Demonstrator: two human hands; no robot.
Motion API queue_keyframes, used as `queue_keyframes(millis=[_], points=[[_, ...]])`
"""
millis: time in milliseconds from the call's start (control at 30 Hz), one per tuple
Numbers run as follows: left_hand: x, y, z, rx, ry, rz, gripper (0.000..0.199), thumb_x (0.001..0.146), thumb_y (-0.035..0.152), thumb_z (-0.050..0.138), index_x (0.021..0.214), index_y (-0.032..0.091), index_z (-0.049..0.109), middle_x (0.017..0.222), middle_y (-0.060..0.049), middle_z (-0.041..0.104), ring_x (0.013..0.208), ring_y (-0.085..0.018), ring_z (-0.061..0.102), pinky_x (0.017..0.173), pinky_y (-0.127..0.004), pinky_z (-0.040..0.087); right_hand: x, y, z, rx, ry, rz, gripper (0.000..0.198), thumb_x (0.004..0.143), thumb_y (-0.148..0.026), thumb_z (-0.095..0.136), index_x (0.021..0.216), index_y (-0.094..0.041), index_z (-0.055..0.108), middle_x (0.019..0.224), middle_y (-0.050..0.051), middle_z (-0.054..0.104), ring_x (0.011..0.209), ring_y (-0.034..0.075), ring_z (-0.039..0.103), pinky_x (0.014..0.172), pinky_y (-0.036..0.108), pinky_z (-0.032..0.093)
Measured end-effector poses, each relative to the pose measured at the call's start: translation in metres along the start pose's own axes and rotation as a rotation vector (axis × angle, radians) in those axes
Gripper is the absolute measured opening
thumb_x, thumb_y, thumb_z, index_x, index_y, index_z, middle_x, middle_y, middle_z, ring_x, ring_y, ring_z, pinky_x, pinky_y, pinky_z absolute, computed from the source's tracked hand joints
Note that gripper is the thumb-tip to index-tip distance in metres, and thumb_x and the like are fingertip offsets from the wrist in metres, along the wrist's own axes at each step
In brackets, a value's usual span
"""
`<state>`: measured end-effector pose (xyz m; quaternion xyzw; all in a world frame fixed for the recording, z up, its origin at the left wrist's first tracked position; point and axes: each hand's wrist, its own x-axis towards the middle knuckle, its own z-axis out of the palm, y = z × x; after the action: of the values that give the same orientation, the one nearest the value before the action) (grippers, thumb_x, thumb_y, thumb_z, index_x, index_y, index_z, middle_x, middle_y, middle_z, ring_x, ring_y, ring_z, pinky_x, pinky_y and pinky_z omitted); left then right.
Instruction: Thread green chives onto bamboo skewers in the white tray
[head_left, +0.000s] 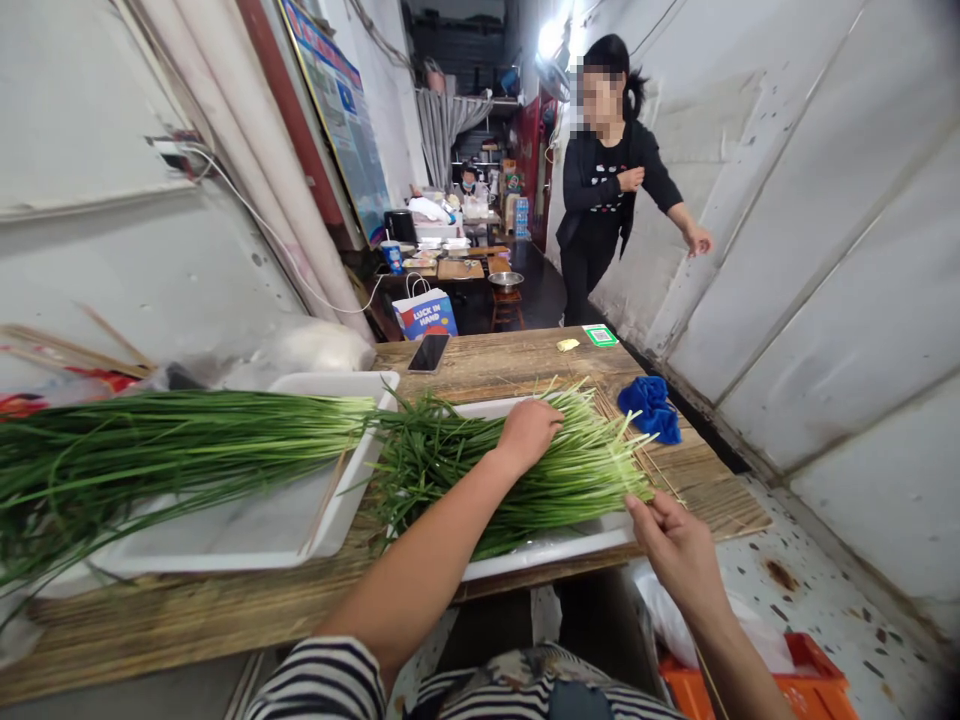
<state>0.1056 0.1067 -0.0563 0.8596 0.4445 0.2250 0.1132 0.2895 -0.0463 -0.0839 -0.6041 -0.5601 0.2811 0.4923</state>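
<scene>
Long green garlic chives (480,480) lie in a white tray (540,553) in front of me, pale stem ends to the right. My left hand (529,432) is closed over the upper stems, its fingertips partly hidden. At the tray's right end, my right hand (675,540) pinches near the lowest stem ends. A thin bamboo skewer (710,682) shows below that hand, in line with its fingertips; the hand hides its middle. More thin skewers (604,405) lie along the tray's right side. Another bundle of garlic chives (187,430) rests across a second white tray (225,540) on the left.
On the wooden table (495,355) are a phone (429,353), a blue cloth (649,408) and a green code card (600,336). An orange crate (810,690) stands low at right. A person (611,180) is beyond the table; another person (469,180) sits farther back.
</scene>
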Motion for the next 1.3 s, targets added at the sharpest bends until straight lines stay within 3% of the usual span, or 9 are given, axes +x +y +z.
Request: queue_keyframes(millis=[200, 400, 600, 767, 833, 933, 1000, 1133, 1300], points=[[0.001, 0.013, 0.002, 0.182, -0.018, 0.064, 0.024, 0.087, 0.023, 0.050, 0.078, 0.020, 0.072, 0.084, -0.009, 0.064, 0.088, -0.021, 0.055, 0.080, -0.033, 0.037, -0.001, 0.001, 0.001, 0.053, -0.030, 0.011, 0.037, 0.084, -0.048, 0.056, 0.063, -0.021, 0.042, 0.053, -0.007, 0.028, 0.048, 0.010, 0.027, 0.045, 0.023, 0.022], [-0.002, 0.016, 0.006, 0.237, -0.013, -0.013, 0.017, 0.084, 0.028, 0.055, 0.086, 0.020, 0.070, 0.092, -0.010, 0.061, 0.095, -0.025, 0.051, 0.082, -0.037, 0.034, -0.001, -0.001, 0.000, 0.065, -0.040, -0.006, 0.032, 0.085, -0.044, 0.057, 0.066, -0.019, 0.048, 0.053, -0.007, 0.029, 0.048, 0.010, 0.027, 0.046, 0.022, 0.023], [-0.002, 0.022, 0.007, 0.115, 0.020, -0.078, 0.021, 0.084, 0.024, 0.053, 0.074, 0.018, 0.071, 0.089, -0.008, 0.062, 0.093, -0.023, 0.052, 0.084, -0.038, 0.035, -0.001, 0.001, 0.000, 0.087, -0.053, 0.022, 0.033, 0.084, -0.048, 0.057, 0.070, -0.019, 0.052, 0.053, -0.007, 0.030, 0.049, 0.011, 0.028, 0.046, 0.023, 0.023], [-0.005, 0.026, 0.003, -0.121, 0.152, -0.087, 0.015, 0.080, 0.019, 0.053, 0.079, 0.016, 0.068, 0.086, -0.006, 0.066, 0.085, -0.018, 0.057, 0.081, -0.033, 0.041, -0.001, 0.001, -0.001, 0.086, -0.067, 0.036, 0.034, 0.084, -0.048, 0.056, 0.069, -0.019, 0.051, 0.053, -0.007, 0.030, 0.049, 0.011, 0.028, 0.046, 0.023, 0.023], [-0.007, 0.027, 0.002, -0.284, 0.117, -0.124, 0.019, 0.080, 0.019, 0.051, 0.089, 0.015, 0.067, 0.077, -0.004, 0.067, 0.073, -0.015, 0.059, 0.073, -0.028, 0.044, -0.001, -0.001, -0.001, 0.088, -0.065, 0.038, 0.034, 0.084, -0.049, 0.056, 0.068, -0.019, 0.050, 0.053, -0.006, 0.031, 0.049, 0.011, 0.028, 0.046, 0.023, 0.023], [-0.011, 0.029, 0.002, -0.488, -0.030, -0.136, 0.029, 0.082, 0.020, 0.047, 0.103, 0.015, 0.067, 0.068, -0.001, 0.069, 0.060, -0.012, 0.059, 0.065, -0.024, 0.046, 0.000, -0.006, -0.001, 0.099, -0.065, 0.039, 0.034, 0.084, -0.050, 0.055, 0.070, -0.020, 0.051, 0.052, -0.006, 0.032, 0.048, 0.011, 0.029, 0.045, 0.023, 0.025], [-0.013, 0.031, 0.003, -0.539, -0.054, -0.115, 0.030, 0.082, 0.021, 0.048, 0.102, 0.015, 0.069, 0.074, -0.002, 0.072, 0.065, -0.013, 0.062, 0.068, -0.024, 0.048, 0.001, -0.010, 0.000, 0.097, -0.059, 0.038, 0.033, 0.084, -0.050, 0.055, 0.070, -0.020, 0.052, 0.051, -0.006, 0.035, 0.047, 0.011, 0.030, 0.045, 0.023, 0.026], [-0.014, 0.036, 0.003, -0.588, 0.031, -0.091, 0.024, 0.080, 0.028, 0.055, 0.090, 0.017, 0.074, 0.094, -0.004, 0.073, 0.085, -0.016, 0.067, 0.079, -0.025, 0.049, 0.000, -0.013, 0.001, 0.089, -0.038, 0.036, 0.033, 0.083, -0.049, 0.055, 0.071, -0.019, 0.055, 0.052, -0.005, 0.038, 0.048, 0.011, 0.033, 0.045, 0.022, 0.027], [-0.015, 0.039, 0.003, -0.631, 0.040, -0.142, 0.023, 0.078, 0.033, 0.060, 0.086, 0.017, 0.075, 0.087, -0.003, 0.074, 0.081, -0.017, 0.068, 0.075, -0.025, 0.050, -0.001, -0.009, 0.000, 0.098, -0.050, 0.034, 0.030, 0.085, -0.045, 0.055, 0.081, -0.016, 0.060, 0.054, -0.005, 0.039, 0.049, 0.011, 0.033, 0.046, 0.022, 0.027]])
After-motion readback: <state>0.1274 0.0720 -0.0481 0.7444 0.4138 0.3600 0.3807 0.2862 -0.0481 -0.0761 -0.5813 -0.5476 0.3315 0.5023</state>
